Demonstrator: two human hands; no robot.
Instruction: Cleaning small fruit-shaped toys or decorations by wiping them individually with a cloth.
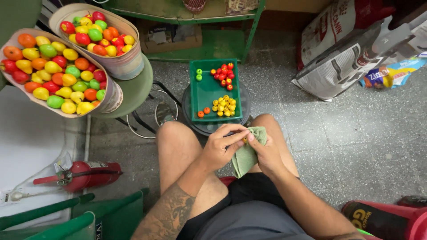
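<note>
Head view: both hands, left hand point(221, 146) and right hand point(262, 153), pinching small yellow fruit point(244, 140) in green cloth point(247, 155) over lap; green tray point(209, 91) ahead partly filled, sorted by colour; two tubs point(116, 62) left, full.

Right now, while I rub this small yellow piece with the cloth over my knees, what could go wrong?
1. The small yellow fruit is pinched only by fingertips of the left hand and right hand with the green cloth; it may slip to the floor.
2. The green tray sits on a round stool near your knees; a bump may scatter the sorted pieces.
</note>
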